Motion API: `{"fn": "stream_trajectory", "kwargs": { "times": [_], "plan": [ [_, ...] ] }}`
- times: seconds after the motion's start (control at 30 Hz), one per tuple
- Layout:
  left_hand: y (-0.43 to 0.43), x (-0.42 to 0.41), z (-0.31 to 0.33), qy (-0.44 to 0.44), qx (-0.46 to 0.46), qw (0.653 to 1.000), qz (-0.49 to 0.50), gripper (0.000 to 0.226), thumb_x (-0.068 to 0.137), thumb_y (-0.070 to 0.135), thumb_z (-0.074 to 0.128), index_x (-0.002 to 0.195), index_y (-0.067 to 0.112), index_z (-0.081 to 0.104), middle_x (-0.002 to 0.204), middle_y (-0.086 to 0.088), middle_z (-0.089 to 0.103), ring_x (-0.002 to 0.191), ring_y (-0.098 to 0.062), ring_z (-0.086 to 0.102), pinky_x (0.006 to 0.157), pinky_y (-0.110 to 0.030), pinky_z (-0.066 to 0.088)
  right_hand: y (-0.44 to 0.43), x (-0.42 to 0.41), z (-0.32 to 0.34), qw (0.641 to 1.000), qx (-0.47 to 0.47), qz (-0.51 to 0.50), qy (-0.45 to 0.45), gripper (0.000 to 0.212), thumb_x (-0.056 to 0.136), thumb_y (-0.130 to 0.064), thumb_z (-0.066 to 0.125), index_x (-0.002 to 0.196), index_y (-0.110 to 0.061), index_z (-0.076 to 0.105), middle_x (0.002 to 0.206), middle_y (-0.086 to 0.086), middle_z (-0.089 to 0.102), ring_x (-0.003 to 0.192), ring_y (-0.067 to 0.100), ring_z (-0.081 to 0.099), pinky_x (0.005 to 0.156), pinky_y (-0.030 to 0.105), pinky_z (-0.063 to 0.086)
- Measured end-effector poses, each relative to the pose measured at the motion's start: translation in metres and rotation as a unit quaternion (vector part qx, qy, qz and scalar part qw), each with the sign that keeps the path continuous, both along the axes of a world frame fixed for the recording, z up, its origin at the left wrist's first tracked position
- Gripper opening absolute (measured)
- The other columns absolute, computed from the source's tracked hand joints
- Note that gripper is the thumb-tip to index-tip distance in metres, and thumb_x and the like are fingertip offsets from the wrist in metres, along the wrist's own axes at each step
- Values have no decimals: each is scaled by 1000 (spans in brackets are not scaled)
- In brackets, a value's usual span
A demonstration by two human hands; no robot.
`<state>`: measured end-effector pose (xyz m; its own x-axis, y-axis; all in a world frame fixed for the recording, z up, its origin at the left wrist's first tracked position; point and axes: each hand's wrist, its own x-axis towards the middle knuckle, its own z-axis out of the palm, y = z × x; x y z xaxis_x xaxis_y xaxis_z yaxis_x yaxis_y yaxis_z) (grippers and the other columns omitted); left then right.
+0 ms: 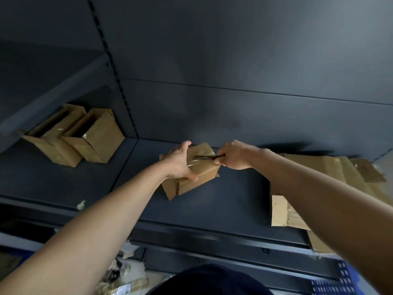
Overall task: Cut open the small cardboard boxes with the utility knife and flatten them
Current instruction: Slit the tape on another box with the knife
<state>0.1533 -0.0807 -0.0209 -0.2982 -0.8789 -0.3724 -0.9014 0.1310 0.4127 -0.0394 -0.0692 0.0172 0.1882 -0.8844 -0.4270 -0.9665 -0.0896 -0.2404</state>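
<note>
A small taped cardboard box [200, 176] lies on the dark metal shelf [223, 201] near its back wall. My left hand [178, 162] grips the box's left end, thumb on the front edge and fingers over the top. My right hand [232, 155] is closed around the utility knife [207, 157], whose blade lies along the shiny tape on the box's top. A second cardboard piece [169, 188] sits against the box's lower left.
Two taped boxes [74, 135] stand at the shelf's back left beside a slotted upright [119, 81]. Flattened cardboard [340, 173] lies on the right, partly under my right arm. Paper scraps [125, 271] litter the floor below the shelf's front edge.
</note>
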Motion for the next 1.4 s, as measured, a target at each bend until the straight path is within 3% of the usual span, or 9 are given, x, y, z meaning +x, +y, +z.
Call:
{"fn": "stream_trajectory", "kwargs": {
  "times": [0.1, 0.23, 0.37, 0.43, 0.5, 0.8, 0.97, 1.1, 1.4],
  "plan": [
    [2, 6, -3, 37, 6, 999, -24, 109, 61, 36, 81, 142, 33, 8, 151, 12, 27, 132, -19, 32, 98, -41, 22, -1, 8, 14, 988, -43, 105, 105, 27, 97, -42, 44, 104, -25, 64, 96, -4, 54, 100, 21, 54, 73, 30, 37],
    [3, 10, -3, 66, 19, 997, -31, 103, 61, 34, 79, 139, 35, 12, 147, 12, 29, 129, -19, 33, 106, -47, 27, -3, 27, 25, 958, -76, 191, 198, 34, 98, -39, 41, 122, -24, 59, 118, 2, 59, 108, 26, 57, 76, 32, 41],
    [5, 15, -5, 92, 38, 995, -22, 106, 60, 35, 79, 140, 41, 8, 143, 7, 29, 126, -21, 35, 108, -49, 29, -3, 49, 26, 939, -111, 214, 246, 25, 96, -29, 46, 117, -22, 58, 96, -1, 56, 96, 25, 60, 64, 33, 40],
    [5, 18, -7, 105, 39, 994, -15, 106, 61, 34, 78, 139, 43, 8, 140, 8, 29, 125, -21, 34, 109, -49, 28, -2, 58, 26, 935, -126, 205, 262, 23, 94, -23, 48, 115, -22, 58, 75, -4, 43, 85, 24, 57, 58, 31, 37],
    [5, 20, -8, 115, 37, 993, -18, 106, 62, 33, 79, 140, 42, 7, 136, 11, 29, 125, -18, 33, 109, -49, 27, 0, 62, 26, 935, -135, 193, 267, 24, 92, -20, 49, 114, -22, 58, 68, -4, 34, 76, 23, 49, 51, 30, 33],
    [1, 25, -11, 127, 32, 990, -47, 110, 64, 33, 78, 143, 40, 2, 147, 18, 24, 130, -14, 27, 110, -49, 24, 2, 51, 29, 938, -146, 159, 272, 8, 86, -15, 49, 88, -23, 53, 69, -4, 41, 72, 22, 50, 50, 28, 33],
    [-2, 29, -14, 131, 41, 989, -51, 113, 61, 35, 80, 142, 41, 2, 146, 17, 25, 130, -17, 29, 110, -48, 26, 2, 62, 23, 940, -143, 162, 264, 19, 86, -15, 49, 100, -22, 60, 70, -4, 43, 73, 22, 51, 50, 28, 35],
    [-3, 32, -18, 125, 44, 990, -49, 109, 54, 43, 76, 133, 53, 2, 148, 15, 22, 131, -25, 28, 109, -48, 28, 2, 69, 22, 937, -134, 189, 262, 22, 88, -17, 49, 107, -21, 60, 69, -4, 38, 73, 23, 49, 56, 30, 39],
    [-10, 39, -24, 124, 35, 989, -72, 107, 56, 44, 76, 134, 53, 2, 148, 16, 21, 130, -24, 28, 104, -40, 21, 0, 78, 23, 921, -137, 215, 295, 18, 89, -18, 49, 102, -19, 61, 67, -4, 40, 69, 22, 51, 53, 30, 39]
  ]
}}
